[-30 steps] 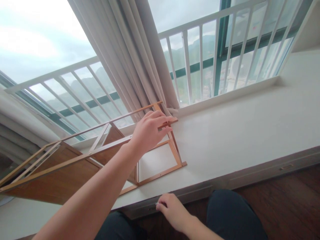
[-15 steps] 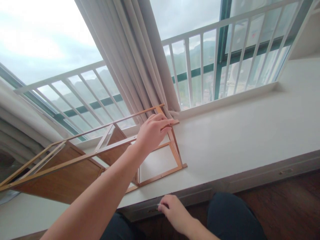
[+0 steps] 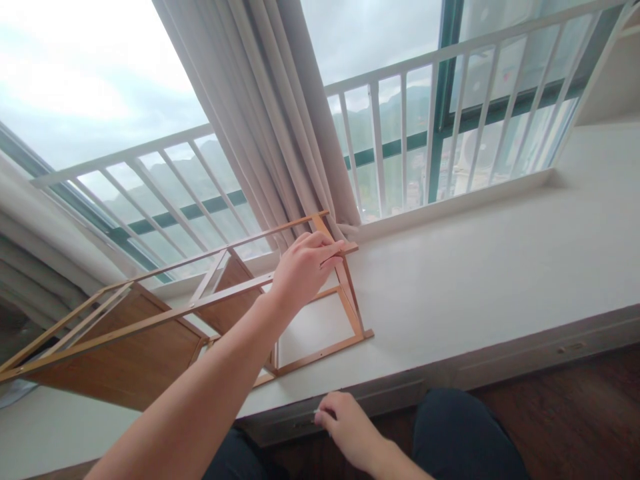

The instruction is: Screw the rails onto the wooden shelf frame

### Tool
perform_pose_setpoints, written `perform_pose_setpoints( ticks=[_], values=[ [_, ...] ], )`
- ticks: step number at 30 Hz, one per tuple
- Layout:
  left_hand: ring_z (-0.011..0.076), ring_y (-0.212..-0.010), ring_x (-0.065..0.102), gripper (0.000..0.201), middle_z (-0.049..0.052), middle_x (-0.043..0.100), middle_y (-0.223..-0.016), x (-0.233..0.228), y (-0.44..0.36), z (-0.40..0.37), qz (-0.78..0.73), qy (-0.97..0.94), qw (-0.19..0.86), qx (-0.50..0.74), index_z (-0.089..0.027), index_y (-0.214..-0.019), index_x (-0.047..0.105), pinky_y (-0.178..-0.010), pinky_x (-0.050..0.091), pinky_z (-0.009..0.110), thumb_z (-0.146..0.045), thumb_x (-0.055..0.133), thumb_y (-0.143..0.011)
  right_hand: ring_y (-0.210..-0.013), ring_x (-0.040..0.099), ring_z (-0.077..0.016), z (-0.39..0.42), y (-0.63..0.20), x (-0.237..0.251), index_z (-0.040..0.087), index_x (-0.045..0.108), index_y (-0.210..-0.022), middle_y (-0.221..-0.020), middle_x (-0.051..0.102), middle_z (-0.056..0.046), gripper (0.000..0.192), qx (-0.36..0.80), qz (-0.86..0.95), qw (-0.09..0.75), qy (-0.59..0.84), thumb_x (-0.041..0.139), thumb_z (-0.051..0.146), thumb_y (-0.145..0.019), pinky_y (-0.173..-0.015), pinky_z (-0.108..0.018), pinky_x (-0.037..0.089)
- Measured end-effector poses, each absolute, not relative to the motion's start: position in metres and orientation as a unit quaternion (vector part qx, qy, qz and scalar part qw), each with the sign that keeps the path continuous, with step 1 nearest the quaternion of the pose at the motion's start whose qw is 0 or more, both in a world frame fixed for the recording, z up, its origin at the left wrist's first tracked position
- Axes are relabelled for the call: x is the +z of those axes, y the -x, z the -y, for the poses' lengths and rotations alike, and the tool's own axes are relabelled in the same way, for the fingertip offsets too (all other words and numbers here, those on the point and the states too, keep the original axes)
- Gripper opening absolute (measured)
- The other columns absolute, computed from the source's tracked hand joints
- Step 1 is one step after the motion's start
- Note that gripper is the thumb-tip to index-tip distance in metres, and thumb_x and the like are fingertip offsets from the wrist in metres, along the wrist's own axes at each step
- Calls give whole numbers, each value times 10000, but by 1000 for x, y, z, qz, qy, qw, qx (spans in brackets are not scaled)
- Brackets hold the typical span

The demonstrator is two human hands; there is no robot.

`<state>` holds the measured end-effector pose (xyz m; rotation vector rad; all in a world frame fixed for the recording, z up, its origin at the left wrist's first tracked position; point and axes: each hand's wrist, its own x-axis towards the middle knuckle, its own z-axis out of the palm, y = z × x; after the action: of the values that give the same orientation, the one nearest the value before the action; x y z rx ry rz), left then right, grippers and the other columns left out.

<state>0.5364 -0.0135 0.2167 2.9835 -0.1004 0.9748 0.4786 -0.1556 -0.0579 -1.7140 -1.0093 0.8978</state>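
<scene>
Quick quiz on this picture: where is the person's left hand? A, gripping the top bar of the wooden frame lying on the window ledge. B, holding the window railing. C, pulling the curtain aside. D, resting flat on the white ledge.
A: the left hand has its fingers curled over an upper bar of the wooden frame, which lies on the white ledge beside the curtain.

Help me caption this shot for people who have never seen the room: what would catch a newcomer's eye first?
The wooden rack, lying on its side on the white window ledge at left, stands out first, with the left hand gripping a top rail near its end frame. Behind it, the pale curtain hangs before the white railing. The right hand rests at the ledge's front edge, low in the picture.
</scene>
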Motion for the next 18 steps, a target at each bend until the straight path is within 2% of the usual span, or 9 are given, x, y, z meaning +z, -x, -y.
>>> perform_pose_setpoints(
  ticks=[6, 12, 15, 18],
  values=[
    [203, -1002, 654, 297, 35, 729, -1034, 215, -536, 15, 27, -948, -31, 315, -308, -1229, 784, -896, 542, 349, -224, 636, -986, -920, 684, -215, 153, -477, -61, 169, 834, -890, -941, 798, -81, 180, 364, 408, 460, 700, 676, 248, -923, -805, -284, 408],
    [236, -1024, 623, 283, 59, 758, -1068, 209, -533, 19, 31, -916, -97, 388, -272, -1240, 771, -981, 504, 429, -287, 668, -977, -918, 681, -211, 153, -478, -60, 170, 834, -875, -920, 797, -77, 180, 364, 413, 464, 694, 679, 251, -919, -815, -281, 409],
    [241, -1046, 622, 297, 73, 762, -1108, 206, -526, 27, 39, -895, -89, 435, -264, -1255, 760, -979, 499, 428, -283, 673, -972, -909, 678, -205, 153, -478, -60, 173, 830, -869, -916, 795, -71, 184, 366, 416, 464, 692, 677, 259, -922, -806, -280, 404],
    [222, -1036, 636, 219, 65, 765, -1083, 199, -515, 39, 43, -889, -44, 453, -286, -1150, 790, -968, 493, 398, -277, 656, -977, -879, 672, -198, 154, -478, -59, 171, 824, -855, -897, 789, -66, 190, 369, 419, 461, 690, 670, 261, -922, -788, -280, 400]
  ],
)
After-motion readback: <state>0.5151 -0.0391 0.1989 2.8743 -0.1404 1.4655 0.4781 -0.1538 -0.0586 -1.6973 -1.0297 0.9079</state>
